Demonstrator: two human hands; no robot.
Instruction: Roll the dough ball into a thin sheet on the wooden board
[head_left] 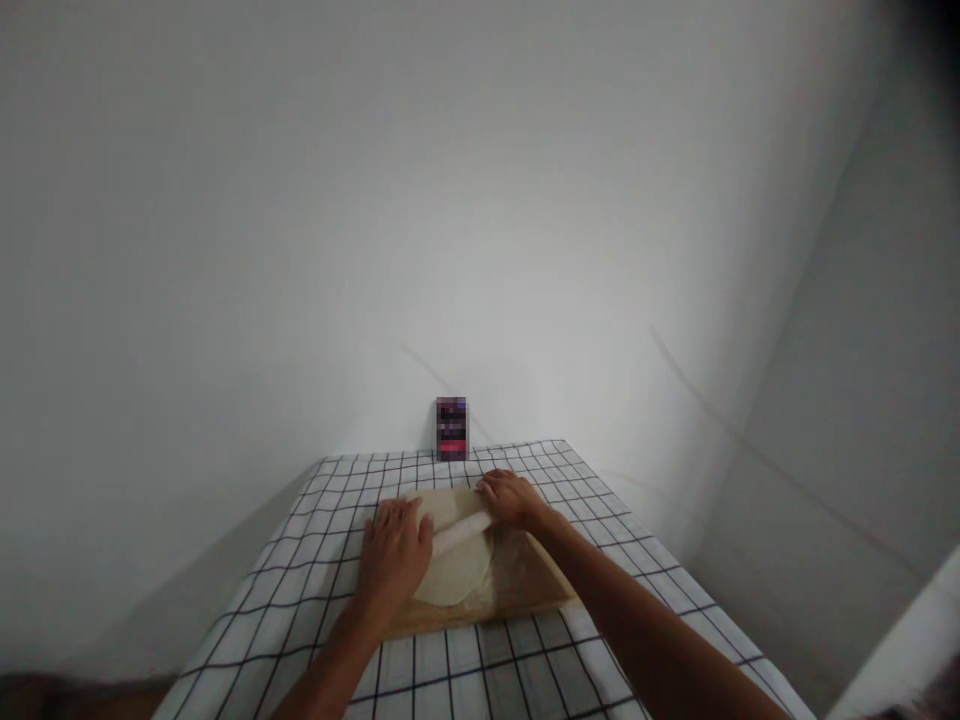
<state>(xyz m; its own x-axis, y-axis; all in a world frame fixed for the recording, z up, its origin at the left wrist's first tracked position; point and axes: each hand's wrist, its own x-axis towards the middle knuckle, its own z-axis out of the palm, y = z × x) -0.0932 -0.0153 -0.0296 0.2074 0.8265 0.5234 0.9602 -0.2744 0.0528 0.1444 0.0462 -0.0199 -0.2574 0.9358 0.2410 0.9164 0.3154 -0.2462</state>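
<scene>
A pale rolling pin lies at a slant across a flat, thin sheet of dough. My left hand is over the pin's left end, fingers bent over it and thumb toward the middle. Around the right end, a little farther from me, curls my right hand. Both ends of the pin are hidden under my hands. Beneath the dough is a wooden board, its bare surface showing at the right and along the near edge.
The table wears a white cloth with dark checked lines. At its far edge a dark, upright phone-like object, blurred by pixels, stands against the white wall. Another wall rises on the right.
</scene>
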